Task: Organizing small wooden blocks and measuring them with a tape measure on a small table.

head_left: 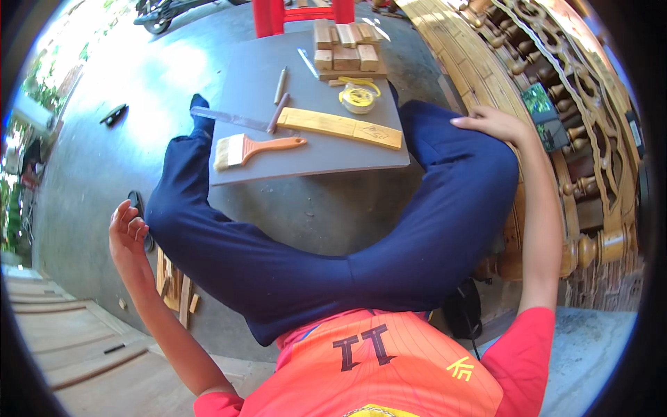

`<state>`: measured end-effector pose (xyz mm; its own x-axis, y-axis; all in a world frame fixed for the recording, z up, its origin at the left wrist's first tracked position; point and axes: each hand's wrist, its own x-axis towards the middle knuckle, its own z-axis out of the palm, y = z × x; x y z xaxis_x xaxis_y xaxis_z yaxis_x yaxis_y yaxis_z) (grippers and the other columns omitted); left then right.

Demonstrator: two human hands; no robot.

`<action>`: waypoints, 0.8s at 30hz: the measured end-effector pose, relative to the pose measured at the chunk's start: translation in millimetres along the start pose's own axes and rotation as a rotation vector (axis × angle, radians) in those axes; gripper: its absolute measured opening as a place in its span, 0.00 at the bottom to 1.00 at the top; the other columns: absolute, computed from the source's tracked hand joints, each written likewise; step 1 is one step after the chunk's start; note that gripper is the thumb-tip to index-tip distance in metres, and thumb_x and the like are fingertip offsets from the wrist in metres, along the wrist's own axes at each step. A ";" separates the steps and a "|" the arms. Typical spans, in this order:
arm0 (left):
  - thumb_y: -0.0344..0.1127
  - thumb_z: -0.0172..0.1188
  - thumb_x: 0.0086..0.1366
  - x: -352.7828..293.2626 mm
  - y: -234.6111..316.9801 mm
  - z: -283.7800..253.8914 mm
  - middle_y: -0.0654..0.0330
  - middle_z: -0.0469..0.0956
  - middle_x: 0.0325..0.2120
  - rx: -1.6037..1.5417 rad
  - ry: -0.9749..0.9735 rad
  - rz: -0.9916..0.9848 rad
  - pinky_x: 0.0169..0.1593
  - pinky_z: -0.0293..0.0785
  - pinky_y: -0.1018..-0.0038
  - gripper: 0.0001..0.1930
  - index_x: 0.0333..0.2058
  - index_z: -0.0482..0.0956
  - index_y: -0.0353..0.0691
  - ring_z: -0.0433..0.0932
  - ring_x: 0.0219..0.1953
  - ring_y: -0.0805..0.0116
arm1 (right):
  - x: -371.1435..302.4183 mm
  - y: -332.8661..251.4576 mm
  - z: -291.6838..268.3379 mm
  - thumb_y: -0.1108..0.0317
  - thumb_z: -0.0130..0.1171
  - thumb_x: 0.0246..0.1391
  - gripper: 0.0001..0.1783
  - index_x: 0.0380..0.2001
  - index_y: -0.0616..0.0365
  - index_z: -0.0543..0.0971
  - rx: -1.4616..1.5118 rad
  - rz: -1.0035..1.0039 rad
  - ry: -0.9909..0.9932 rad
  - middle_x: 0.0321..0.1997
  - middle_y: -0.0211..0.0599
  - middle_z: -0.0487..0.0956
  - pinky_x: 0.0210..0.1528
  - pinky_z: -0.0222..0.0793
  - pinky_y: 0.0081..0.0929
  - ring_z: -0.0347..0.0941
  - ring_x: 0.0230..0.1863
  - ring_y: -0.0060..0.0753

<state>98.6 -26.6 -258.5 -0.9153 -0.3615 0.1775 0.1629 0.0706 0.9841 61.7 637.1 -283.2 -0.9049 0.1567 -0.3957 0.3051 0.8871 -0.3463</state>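
My right hand (495, 125) rests on my right knee with its fingers stretched out. Beside my left knee hangs my left hand (128, 229), fingers loosely bent and apart, nothing visible in them. Between my legs stands a low grey table (333, 154). On it lie a paintbrush (260, 146) with an orange handle and pale bristles, a flat wooden strip (340, 127) with a dark mark, and what looks like a try square (233, 119) with a brown handle. A yellow tape roll (358, 99), a pen-like stick (280, 85) and a thin pale tool (308, 64) lie farther back.
Stacked wooden blocks (345, 58) occupy the table's far right corner. Beyond it stands a red stool (269, 17). A carved wooden bench (458, 42) runs along my right. Wood offcuts (185, 299) and a dark slipper (114, 115) lie on the floor at left.
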 end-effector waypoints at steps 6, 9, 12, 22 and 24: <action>0.47 0.52 0.74 46.2 -8.9 45.3 0.64 0.78 0.38 0.468 -0.152 -0.014 0.43 0.69 0.77 0.18 0.49 0.79 0.38 0.75 0.36 0.77 | 127.6 35.1 21.0 0.53 0.57 0.63 0.23 0.50 0.62 0.80 0.167 -0.132 -0.242 0.46 0.41 0.82 0.52 0.74 0.36 0.79 0.46 0.35; 0.53 0.55 0.72 81.6 -37.2 48.4 0.60 0.77 0.31 0.744 -0.249 0.041 0.41 0.68 0.73 0.23 0.42 0.80 0.34 0.74 0.35 0.74 | 160.3 32.9 34.3 0.54 0.58 0.63 0.22 0.48 0.63 0.81 0.211 -0.140 -0.189 0.45 0.43 0.83 0.50 0.73 0.36 0.79 0.46 0.36; 0.63 0.62 0.64 110.8 -64.8 63.8 0.48 0.75 0.25 1.355 -0.346 0.050 0.37 0.71 0.63 0.32 0.32 0.77 0.30 0.76 0.31 0.58 | 193.6 31.8 48.2 0.53 0.58 0.62 0.22 0.47 0.63 0.81 0.049 -0.187 -0.002 0.47 0.49 0.83 0.51 0.72 0.39 0.79 0.48 0.44; 0.49 0.61 0.63 154.1 -161.4 68.1 0.38 0.81 0.36 1.393 -0.496 0.016 0.46 0.74 0.56 0.22 0.38 0.77 0.29 0.81 0.42 0.40 | 278.3 -9.7 132.7 0.53 0.54 0.64 0.16 0.47 0.47 0.81 0.112 0.104 0.467 0.53 0.45 0.82 0.54 0.73 0.53 0.77 0.56 0.54; 0.48 0.60 0.63 156.2 -170.5 69.5 0.37 0.81 0.38 1.315 -0.542 0.030 0.47 0.75 0.56 0.22 0.40 0.77 0.29 0.81 0.44 0.40 | 286.4 -18.1 123.9 0.54 0.53 0.64 0.15 0.45 0.50 0.80 0.220 0.091 0.607 0.51 0.47 0.82 0.52 0.73 0.55 0.77 0.54 0.57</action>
<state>-97.7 -30.6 -398.9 -0.9921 0.0295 -0.1217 0.0040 0.9788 0.2049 -166.3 612.1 -495.7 -0.8596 0.5018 0.0968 0.3841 0.7592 -0.5254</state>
